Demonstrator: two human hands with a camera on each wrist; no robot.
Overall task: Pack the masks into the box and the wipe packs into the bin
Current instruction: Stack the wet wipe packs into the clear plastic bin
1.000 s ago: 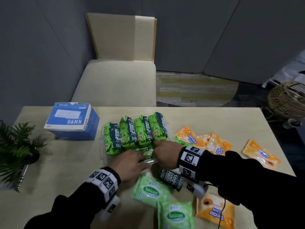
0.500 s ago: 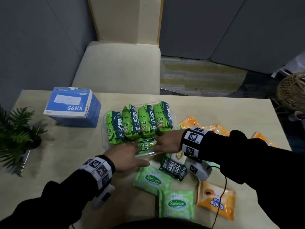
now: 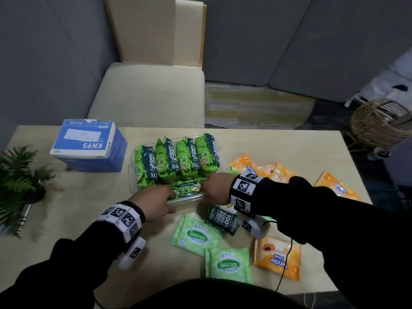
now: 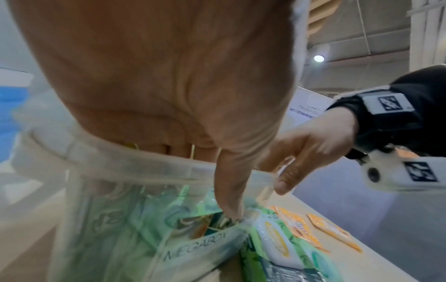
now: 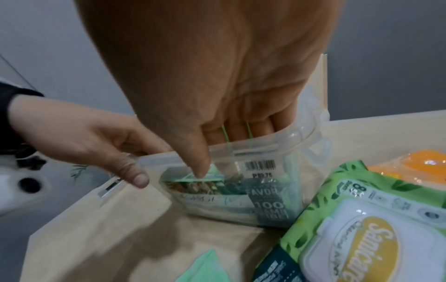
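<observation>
A clear plastic bin (image 3: 133, 159) stands mid-table with several green wipe packs (image 3: 187, 159) upright in it. One more green pack (image 3: 188, 190) lies flat along its near side. My left hand (image 3: 156, 197) and right hand (image 3: 215, 186) sit at the two ends of that pack. Each has fingers inside the bin on the pack and a thumb outside the near wall, pinching the wall. The right wrist view shows the bin's rim (image 5: 277, 141) and the pack (image 5: 217, 187) behind the wall. A blue KN95 box (image 3: 89, 148) stands closed at the far left.
Loose packs lie near me: two light green Sanicare packs (image 3: 196, 235), a dark green pack (image 3: 223, 219) under my right wrist, and orange packs (image 3: 276, 257) to the right. A potted plant (image 3: 20, 181) sits at the left edge. A chair (image 3: 151, 92) stands beyond the table.
Both hands have stayed at the bin's near side. My left hand has shifted forward, its fingers now over the rim. The flat pack sits between the hands as before.
</observation>
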